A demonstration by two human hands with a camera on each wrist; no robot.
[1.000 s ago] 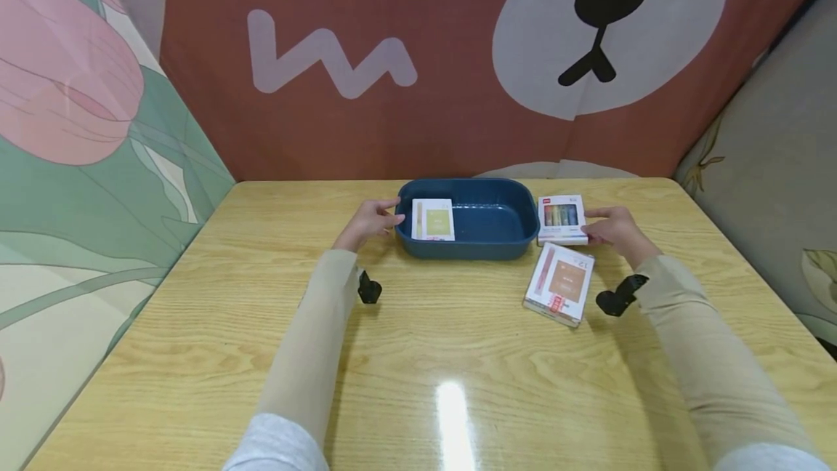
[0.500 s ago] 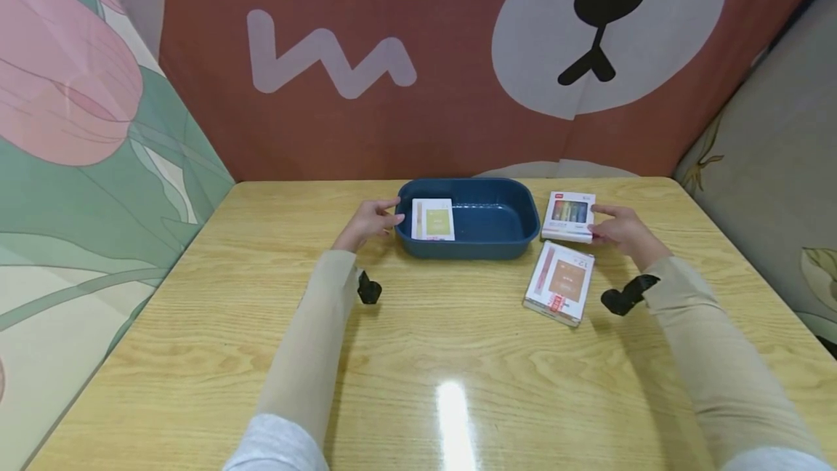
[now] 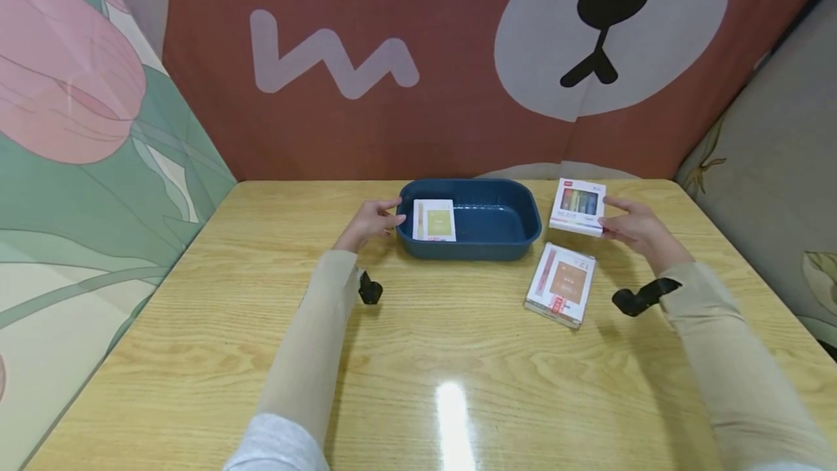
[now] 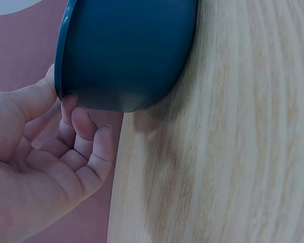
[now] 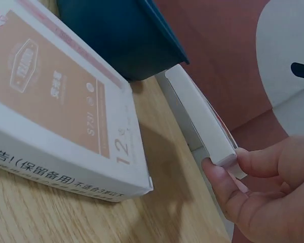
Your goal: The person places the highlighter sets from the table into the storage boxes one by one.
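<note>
My left hand (image 3: 366,224) pinches the rim of a dark blue plastic bin (image 3: 493,250) at its left end; the left wrist view has the thumb on the rim and the other fingers curled below it. Inside the bin, on the left, leans a white box with a yellow-green label (image 3: 434,221). With thumb and fingers my right hand (image 3: 639,230) holds the right edge of a white crayon box (image 3: 578,208), whose window shows coloured sticks. This box is tilted and appears raised off the table, right of the bin; the right wrist view shows its narrow side (image 5: 200,116).
A white box with an orange-brown label (image 3: 564,285) lies on the wooden table (image 3: 418,355), in front of the bin's right end. A red cloth with a printed bear face (image 3: 458,107) hangs behind the table; patterned cloths stand at both sides.
My right hand has moved the crayon box rightward and away from the bin, tilting and raising it. The left hand, the bin and the other boxes have stayed put.
</note>
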